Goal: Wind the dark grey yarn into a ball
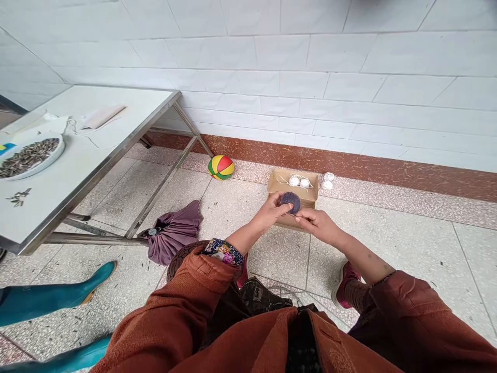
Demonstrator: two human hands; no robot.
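Note:
My left hand is closed around the side of a dark grey-purple ball of yarn, its thumb pressed on the front. Close beside it on the right, my right hand pinches what looks like a strand of the same yarn at the ball's lower edge. Both hands are above an open cardboard box on the floor. In the box's far part lie two white yarn balls with loose strands. More white yarn balls rest on the floor just right of the box.
A metal-framed table stands at left, bearing a plate of sunflower seeds. A colourful ball sits by the wall. A folded purple umbrella lies by the table leg. Another person's teal boots are at lower left.

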